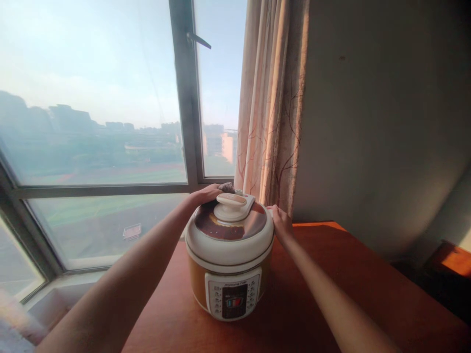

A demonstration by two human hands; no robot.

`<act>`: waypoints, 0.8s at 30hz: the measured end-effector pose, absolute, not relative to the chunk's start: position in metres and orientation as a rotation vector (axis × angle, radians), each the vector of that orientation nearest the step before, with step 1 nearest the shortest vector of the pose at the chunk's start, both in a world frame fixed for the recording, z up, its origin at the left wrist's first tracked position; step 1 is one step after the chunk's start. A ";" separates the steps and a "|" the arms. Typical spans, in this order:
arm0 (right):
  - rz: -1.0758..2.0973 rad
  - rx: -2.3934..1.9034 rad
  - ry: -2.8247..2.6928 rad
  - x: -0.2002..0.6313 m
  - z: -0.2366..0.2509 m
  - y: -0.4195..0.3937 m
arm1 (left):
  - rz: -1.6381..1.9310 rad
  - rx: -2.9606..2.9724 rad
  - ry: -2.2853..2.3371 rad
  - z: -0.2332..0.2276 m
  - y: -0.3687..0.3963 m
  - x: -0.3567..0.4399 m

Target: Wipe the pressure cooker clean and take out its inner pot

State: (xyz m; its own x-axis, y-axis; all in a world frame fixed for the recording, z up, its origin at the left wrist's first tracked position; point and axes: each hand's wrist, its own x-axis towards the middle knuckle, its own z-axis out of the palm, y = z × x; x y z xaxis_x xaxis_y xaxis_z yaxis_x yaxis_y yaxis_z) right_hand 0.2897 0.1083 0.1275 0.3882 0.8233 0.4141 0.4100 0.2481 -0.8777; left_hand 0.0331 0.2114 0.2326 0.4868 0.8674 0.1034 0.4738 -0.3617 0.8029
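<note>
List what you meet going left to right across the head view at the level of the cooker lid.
Window → left hand on the back of the lid → lid handle of the cooker → right hand against the cooker's side → curtain just behind → wall.

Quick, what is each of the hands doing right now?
Left hand: lies on the far edge of the brown lid of the cream and orange electric pressure cooker, over a dark bit I can't identify.
Right hand: open, pressed against the cooker's right side.
</note>
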 end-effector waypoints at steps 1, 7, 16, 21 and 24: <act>0.404 -1.370 -1.221 0.290 0.127 0.109 | 0.694 2.012 1.069 0.233 0.206 0.030; 0.393 -1.395 -1.220 0.289 0.127 0.108 | 0.831 2.066 0.955 0.223 0.175 -0.001; 0.420 -1.471 -1.205 0.291 0.130 0.108 | 0.993 2.396 0.849 0.216 0.110 -0.025; 0.442 -1.501 -1.200 0.290 0.132 0.106 | 1.106 2.614 1.049 0.208 0.065 -0.014; 0.450 -1.506 -1.202 0.290 0.133 0.106 | 1.095 2.665 1.272 0.198 0.036 -0.006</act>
